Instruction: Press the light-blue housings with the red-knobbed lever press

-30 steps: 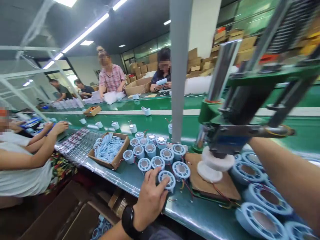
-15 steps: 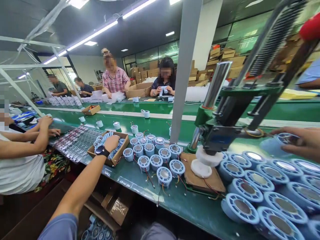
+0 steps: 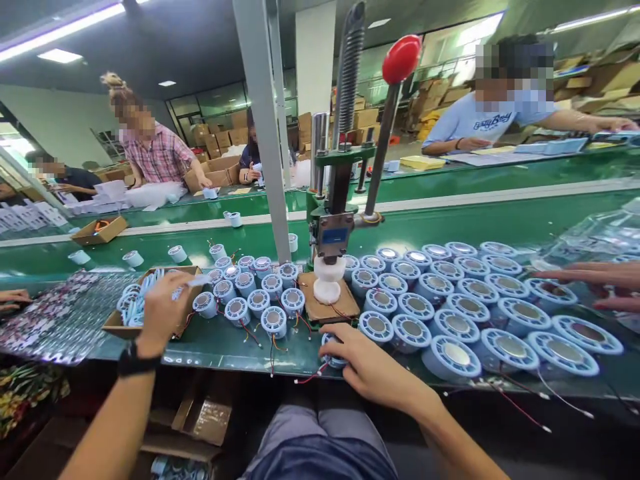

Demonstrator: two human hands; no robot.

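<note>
My left hand (image 3: 165, 303) pinches a thin light blue ring (image 3: 200, 280), seen nearly edge-on, above a cardboard box (image 3: 116, 325) of similar light blue rings (image 3: 133, 303). My right hand (image 3: 367, 360) is closed around a light blue round housing (image 3: 330, 350) at the bench's front edge; fingers cover part of it, and thin wires trail from it. Just behind stands a green hand press (image 3: 335, 227) with a red-knobbed lever (image 3: 401, 60). Its white pad sits over a white round seat (image 3: 327, 291) on a brown board (image 3: 311, 308).
Many wired housings (image 3: 457, 357) crowd the bench right of the press; a smaller group (image 3: 259, 301) stands left. A co-worker's hand (image 3: 600, 277) reaches in at the right edge. A grey post (image 3: 263, 120) rises behind. Several people work across the green conveyor (image 3: 450, 200).
The view has swung right. My left hand has come up from the box with a ring. My right hand now holds a housing in front of the press.
</note>
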